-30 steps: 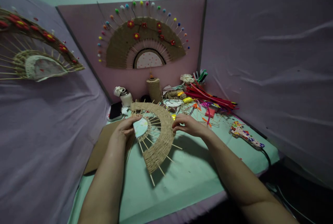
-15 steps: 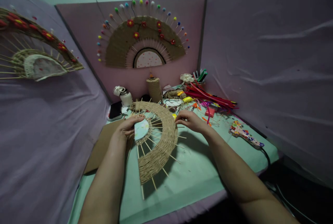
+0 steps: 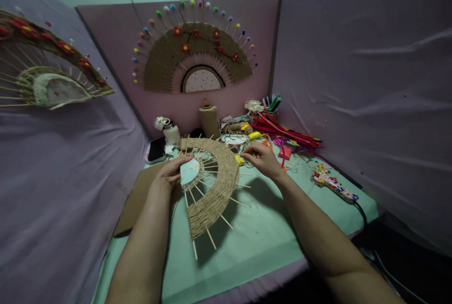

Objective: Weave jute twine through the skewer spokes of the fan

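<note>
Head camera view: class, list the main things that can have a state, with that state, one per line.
Tan half-ring woven fan: held up, tilted, stick ends bare.
Left hand: gripping the fan's pale-blue half-round centre.
Right hand: raised beside the fan's outer edge; grip unclear.
Tan twine cone: upright.
Black rectangular phone: lying flat, screen dark.
Multicoloured patterned glue gun: lying down, cord attached.
Long red pipe cleaners: bundled, lying down.

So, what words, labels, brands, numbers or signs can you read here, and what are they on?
None: no word, label, brand, number or sign is readable.
Woven fan in the left hand: no lettering visible.
Jar, yellow item, patterned corded tool: any print is too small or blurred.
</note>
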The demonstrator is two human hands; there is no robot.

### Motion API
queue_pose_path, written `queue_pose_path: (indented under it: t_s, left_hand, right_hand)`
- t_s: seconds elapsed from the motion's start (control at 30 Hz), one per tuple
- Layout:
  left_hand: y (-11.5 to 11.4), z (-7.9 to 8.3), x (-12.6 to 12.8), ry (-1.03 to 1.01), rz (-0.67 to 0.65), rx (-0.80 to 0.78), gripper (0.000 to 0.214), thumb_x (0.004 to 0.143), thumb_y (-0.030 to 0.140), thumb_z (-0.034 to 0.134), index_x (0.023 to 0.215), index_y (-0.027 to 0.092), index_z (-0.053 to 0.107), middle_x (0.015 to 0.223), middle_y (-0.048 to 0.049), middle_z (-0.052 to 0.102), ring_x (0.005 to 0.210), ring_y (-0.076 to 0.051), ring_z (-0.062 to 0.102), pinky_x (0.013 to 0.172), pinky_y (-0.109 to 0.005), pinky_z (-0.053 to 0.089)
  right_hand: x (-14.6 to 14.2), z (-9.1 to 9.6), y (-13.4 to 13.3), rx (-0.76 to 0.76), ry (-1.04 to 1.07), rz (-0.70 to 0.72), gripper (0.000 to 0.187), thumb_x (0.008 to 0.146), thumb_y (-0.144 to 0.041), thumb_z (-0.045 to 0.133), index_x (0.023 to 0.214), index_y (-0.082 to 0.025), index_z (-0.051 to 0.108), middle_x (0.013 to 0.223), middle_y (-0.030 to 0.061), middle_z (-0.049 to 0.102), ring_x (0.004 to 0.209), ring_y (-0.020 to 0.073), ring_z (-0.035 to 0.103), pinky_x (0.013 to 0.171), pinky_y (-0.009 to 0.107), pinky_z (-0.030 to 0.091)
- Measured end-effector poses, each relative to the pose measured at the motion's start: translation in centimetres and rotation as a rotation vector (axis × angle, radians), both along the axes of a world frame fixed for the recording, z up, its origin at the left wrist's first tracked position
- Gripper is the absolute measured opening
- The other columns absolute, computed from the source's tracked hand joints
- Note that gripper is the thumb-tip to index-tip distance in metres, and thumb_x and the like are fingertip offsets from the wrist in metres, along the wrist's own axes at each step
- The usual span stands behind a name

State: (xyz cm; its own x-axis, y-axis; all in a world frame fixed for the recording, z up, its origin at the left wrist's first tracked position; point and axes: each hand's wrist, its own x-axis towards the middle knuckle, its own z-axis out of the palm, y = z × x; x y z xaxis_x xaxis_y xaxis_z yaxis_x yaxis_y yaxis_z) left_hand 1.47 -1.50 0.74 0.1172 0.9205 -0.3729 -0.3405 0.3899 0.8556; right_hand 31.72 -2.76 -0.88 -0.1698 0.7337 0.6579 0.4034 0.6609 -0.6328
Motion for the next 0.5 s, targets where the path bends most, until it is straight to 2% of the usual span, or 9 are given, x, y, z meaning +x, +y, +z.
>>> queue_pose_path:
  t_s: [0.23,0.37,0.5]
  left_hand:
    - [0.21,0.67,0.01,-0.056,0.059,-0.121,0.019,0.084,0.009,0.043,0.087,0.004,0.061,0.069,-0.0139,0.069,0.059,-0.021,0.067,0.06,-0.032,0.058]
    - [0.15,0.97,0.09,-0.06,0.089,-0.134,0.021,0.085,0.011,0.041,0.09,0.003,0.061,0.063,-0.0123,0.068,0.053,-0.02,0.066,0.053,-0.029,0.057]
    - [0.43,0.78,-0.26,-0.085,0.1,-0.106,0.019,0.083,0.01,0.044,0.089,0.006,0.062,0.058,-0.0088,0.067,0.047,-0.017,0.063,0.049,-0.025,0.055]
  right_hand:
    - [0.33,-0.61,0.64,-0.028,0.142,-0.145,0.018,0.076,-0.033,0.063,0.07,-0.016,0.061,0.069,0.0032,0.06,0.063,0.0134,0.052,0.06,0.026,0.041]
    - [0.4,-0.67,0.76,-0.057,0.209,-0.189,0.021,0.075,-0.036,0.064,0.07,-0.016,0.062,0.067,0.0024,0.061,0.061,0.0129,0.051,0.058,0.025,0.041]
    - [0.3,-0.67,0.74,-0.101,0.243,-0.173,0.024,0.073,-0.039,0.065,0.069,-0.016,0.062,0.064,0.0019,0.06,0.058,0.0125,0.05,0.055,0.025,0.04]
